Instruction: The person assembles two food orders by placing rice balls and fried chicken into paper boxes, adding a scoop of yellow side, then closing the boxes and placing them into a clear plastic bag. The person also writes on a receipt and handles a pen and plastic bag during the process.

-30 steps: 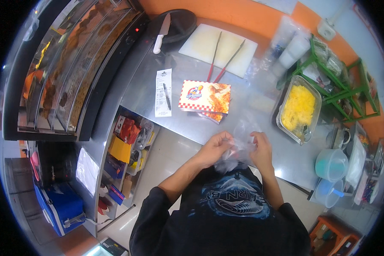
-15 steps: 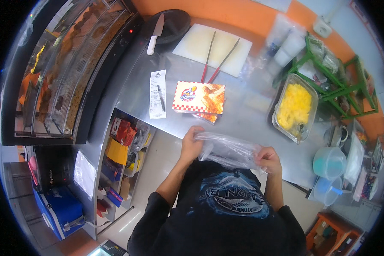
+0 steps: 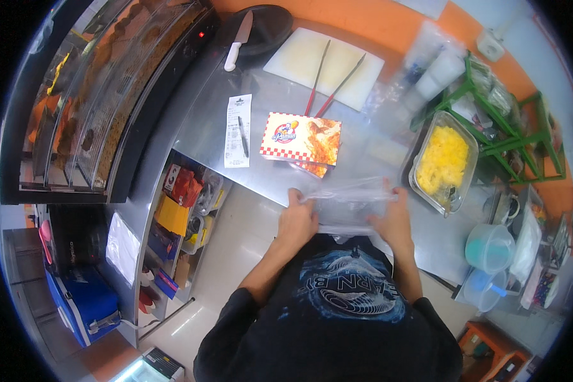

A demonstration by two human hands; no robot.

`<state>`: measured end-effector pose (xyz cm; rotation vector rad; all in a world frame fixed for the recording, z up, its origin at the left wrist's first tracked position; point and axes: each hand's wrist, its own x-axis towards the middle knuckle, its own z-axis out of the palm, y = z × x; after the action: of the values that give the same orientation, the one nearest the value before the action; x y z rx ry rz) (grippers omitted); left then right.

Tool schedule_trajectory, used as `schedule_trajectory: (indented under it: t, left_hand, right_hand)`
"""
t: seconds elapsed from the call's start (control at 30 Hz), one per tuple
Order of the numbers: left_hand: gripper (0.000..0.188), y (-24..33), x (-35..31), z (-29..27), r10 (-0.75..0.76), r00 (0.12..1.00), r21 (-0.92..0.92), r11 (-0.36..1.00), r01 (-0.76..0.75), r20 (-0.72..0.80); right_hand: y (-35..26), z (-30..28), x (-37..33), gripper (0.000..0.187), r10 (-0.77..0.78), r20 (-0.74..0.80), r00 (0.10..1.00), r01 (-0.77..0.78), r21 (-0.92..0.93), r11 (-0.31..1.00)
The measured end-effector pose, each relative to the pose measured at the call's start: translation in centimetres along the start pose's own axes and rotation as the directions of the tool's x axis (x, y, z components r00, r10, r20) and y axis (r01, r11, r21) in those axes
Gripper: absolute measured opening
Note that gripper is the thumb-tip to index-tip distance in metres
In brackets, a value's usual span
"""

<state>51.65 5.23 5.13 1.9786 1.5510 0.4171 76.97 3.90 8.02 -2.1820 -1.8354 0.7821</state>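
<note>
A clear plastic bag (image 3: 347, 207) stretches between my two hands at the front edge of the steel counter. My left hand (image 3: 297, 219) grips its left side, fingers closed on the film. On the other side my right hand (image 3: 391, 219) pinches the bag's right edge. Just beyond the bag lies a printed food box (image 3: 300, 139) with a red checkered border, on top of another box that peeks out below it. Red-handled tongs (image 3: 318, 95) rest behind the boxes, their tips on a white cutting board (image 3: 286, 60).
Left of the boxes, a pen (image 3: 242, 135) lies on a paper receipt (image 3: 237, 149). A white-handled knife (image 3: 239, 41) rests on a round black board. To the right stand a tray of yellow food (image 3: 442, 162), green racks (image 3: 509, 137) and plastic tubs (image 3: 490, 247). A glass display warmer (image 3: 108, 108) fills the left.
Both hands have moved with the bag, which is now spread flatter and wider toward the counter. The view has shifted slightly.
</note>
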Motion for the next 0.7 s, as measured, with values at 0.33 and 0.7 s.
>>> schedule_trajectory:
  t: [0.33,0.7]
  left_hand:
    - [0.052,0.0,-1.3,-0.7,-0.246,0.953,0.085,0.968,0.235,0.174]
    - [0.07,-0.8,0.0,-3.3,0.012,0.954,-0.324,0.942,0.09,0.301]
  right_hand:
    - [2.1,-6.8,1.8,0.059,-0.37,0.335,0.867,0.227,0.394,0.891]
    - [-18.9,1.2,15.6,0.128,-0.553,0.224,0.802,0.597,-0.277,0.753]
